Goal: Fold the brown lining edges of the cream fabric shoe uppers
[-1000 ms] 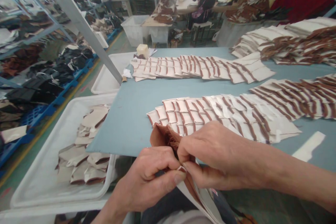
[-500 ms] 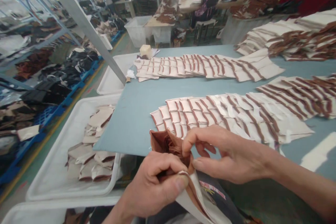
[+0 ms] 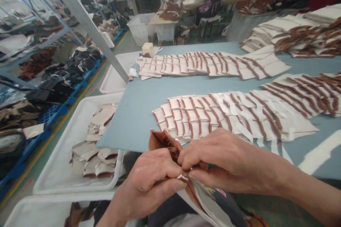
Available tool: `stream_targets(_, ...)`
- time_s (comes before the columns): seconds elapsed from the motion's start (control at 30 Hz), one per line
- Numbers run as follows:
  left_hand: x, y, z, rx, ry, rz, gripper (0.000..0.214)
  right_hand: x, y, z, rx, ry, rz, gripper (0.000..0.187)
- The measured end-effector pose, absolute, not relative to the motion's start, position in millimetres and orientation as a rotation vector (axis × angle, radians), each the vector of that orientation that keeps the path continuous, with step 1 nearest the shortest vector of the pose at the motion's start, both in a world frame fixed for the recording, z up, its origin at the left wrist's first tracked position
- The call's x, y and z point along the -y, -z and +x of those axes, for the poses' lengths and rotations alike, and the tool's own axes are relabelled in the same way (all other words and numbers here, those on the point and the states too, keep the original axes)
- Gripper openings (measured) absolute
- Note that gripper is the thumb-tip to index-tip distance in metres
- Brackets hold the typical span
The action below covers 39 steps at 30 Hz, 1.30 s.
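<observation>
A person's left hand [image 3: 151,182] pinched the edge of a brown-lined cream piece [image 3: 203,203] as the right hand [image 3: 226,165] gripped it just beside, the piece running between and below both. Beyond the hands, overlapping cream pieces [image 3: 198,115] lined a blue table [image 3: 135,117]; to their left sat a white bin [image 3: 57,173].

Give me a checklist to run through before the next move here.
1. Left hand pinching the brown-lined white workpiece: ok.
2. Right hand gripping the same workpiece beside the left hand: ok.
3. Workpiece edges aligned where gripped: cannot tell, the hands cover them.
4. Workpiece clear of the blue table: cannot tell; they overlap in view.
5. Near row of white-and-brown pieces laid on the table: ok, overlapping.
</observation>
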<state>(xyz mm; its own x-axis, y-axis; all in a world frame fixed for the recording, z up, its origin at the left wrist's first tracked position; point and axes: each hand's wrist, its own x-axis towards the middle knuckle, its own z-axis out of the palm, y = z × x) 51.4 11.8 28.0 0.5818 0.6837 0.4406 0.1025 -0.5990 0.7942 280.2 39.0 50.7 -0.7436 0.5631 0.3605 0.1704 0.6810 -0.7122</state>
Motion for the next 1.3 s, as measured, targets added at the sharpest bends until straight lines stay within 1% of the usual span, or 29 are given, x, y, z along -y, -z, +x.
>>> stream_targets(0.13, -6.3, -29.0, 52.8, -0.6, -0.984, 2.222, 0.013, -32.4, -49.9, 284.0, 2.4, -0.777, -0.559, 0.012)
stream_targets(0.33, -3.3, -29.6, 57.2, -0.541, -1.002, 2.254, 0.012, -27.0, -57.5, 287.8, 2.531, -0.641, -0.534, 0.029)
stream_targets(0.43, -2.5, -30.8, 58.8, -0.57, -0.957, 2.232, 0.017, -26.4, -62.6, 287.0, 2.542, -0.599, -0.591, 0.032)
stream_targets(0.5, -1.3, -32.1, 59.8, -0.62, -0.906, 2.14, 0.023, -26.3, -64.4, 285.9, 2.514, -0.585, -0.645, 0.03)
stream_targets(0.6, 0.6, -35.3, 61.2, -0.75, -0.767, 1.909, 0.03, -28.2, -64.7, 284.3, 2.507, -0.693, -0.708, 0.02)
stream_targets(0.67, 0.7, -38.2, 62.2, -0.874, -0.649, 1.753, 0.031, -31.7, -64.5, 283.8, 2.541, -0.815, -0.759, 0.016)
stream_targets(0.8, -3.3, -43.9, 65.2, -0.984, -0.505, 1.55, 0.03, -43.0, -64.6, 284.6, 2.59, -1.054, -0.852, 0.017)
stream_targets(0.97, -13.5, -46.8, 68.8, -1.044, -0.39, 1.486, 0.029, -57.1, -65.0, 284.8, 2.6, -1.292, -0.826, 0.022)
stream_targets(1.1, -22.7, -47.1, 68.4, -1.054, -0.3, 1.46, 0.027, -64.4, -66.3, 282.7, 2.673, -1.303, -0.819, 0.021)
stream_targets(1.3, -28.5, -45.7, 71.4, -1.092, -0.192, 1.469, 0.025, -68.7, -65.3, 280.7, 2.796, -1.211, -0.849, 0.02)
